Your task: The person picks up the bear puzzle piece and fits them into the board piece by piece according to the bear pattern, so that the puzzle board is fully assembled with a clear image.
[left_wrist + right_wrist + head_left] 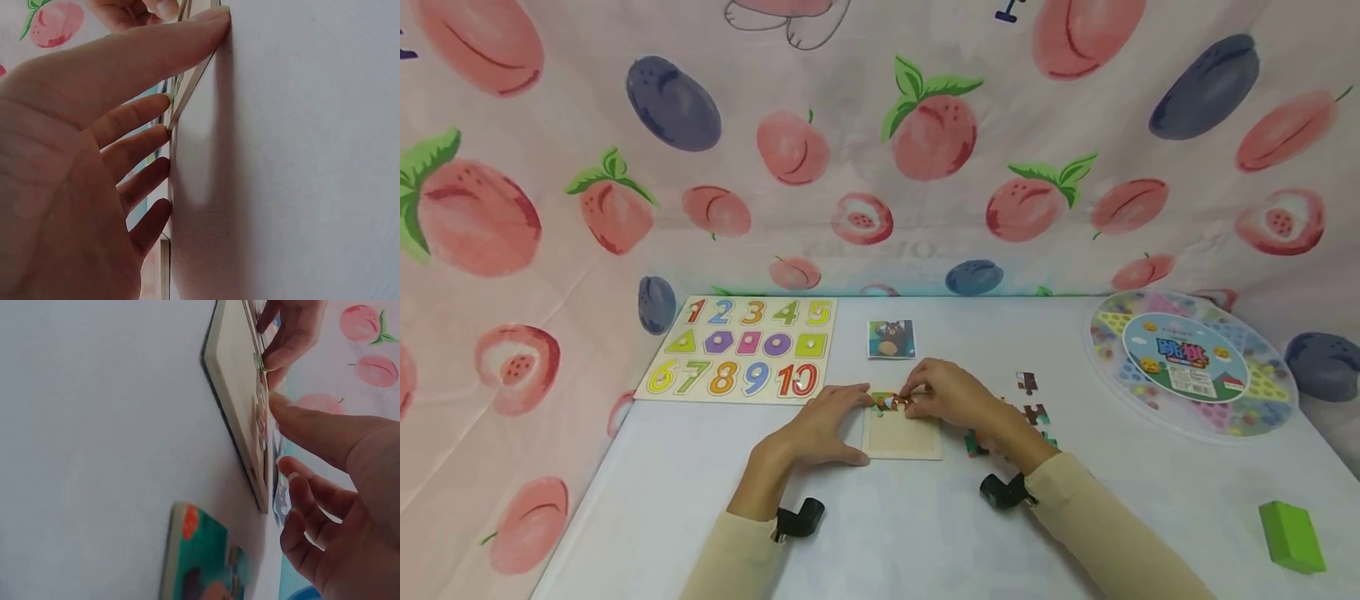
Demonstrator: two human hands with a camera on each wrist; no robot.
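Note:
A small wooden puzzle board [902, 440] lies flat on the table, with a few joined jigsaw pieces [883, 401] along its far edge. At the board's left side rests my left hand [814, 429]; its fingers are spread and fairly straight, and the thumb touches the near left corner [215, 25]. My right hand [953, 393] reaches over the board's far right part, thumb and forefinger pinching a brown-and-white jigsaw piece [902, 402] low over the board. Loose jigsaw pieces [1036, 414] lie right of the board, some hidden under the right forearm. One green piece [203, 550] shows close up.
A bear picture card [891, 340] lies beyond the board. A number-and-shape board [700, 342] is at the back left. A round clear game case [1183, 358] sits at the back right, a green block [1292, 537] at the front right. Fruit-print cloth [880, 242] hangs behind.

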